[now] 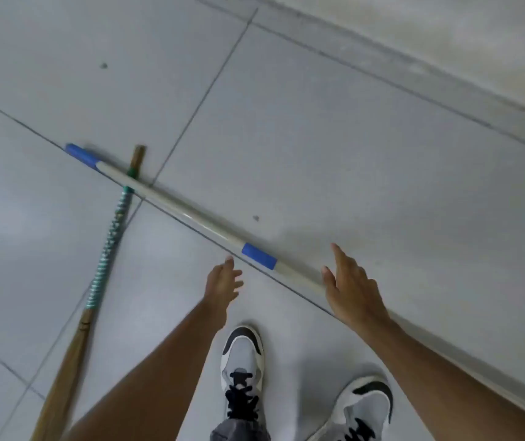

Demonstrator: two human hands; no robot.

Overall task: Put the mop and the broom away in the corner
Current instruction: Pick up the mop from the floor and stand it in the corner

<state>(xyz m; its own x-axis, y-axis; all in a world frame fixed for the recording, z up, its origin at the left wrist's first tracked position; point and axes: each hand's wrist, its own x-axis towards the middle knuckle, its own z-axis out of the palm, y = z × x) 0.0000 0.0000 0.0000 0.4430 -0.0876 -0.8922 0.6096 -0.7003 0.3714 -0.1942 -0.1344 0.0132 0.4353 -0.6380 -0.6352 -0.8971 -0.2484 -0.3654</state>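
The mop handle (191, 214), a pale pole with blue bands, lies flat on the tiled floor and runs from upper left to lower right. Under its far end lies the broom (108, 243), its handle wrapped in teal and white cord and its straw bristles reaching the bottom left edge. My left hand (223, 288) hovers open just short of the pole's blue band. My right hand (350, 288) is open, its fingers spread over the pole a little further right; touch cannot be told. The mop's head is out of view.
My two grey and white shoes (243, 370) stand just behind the pole. A wall base (413, 55) runs diagonally across the upper right. Grey floor tiles (318, 138) with dark grout lines fill the view.
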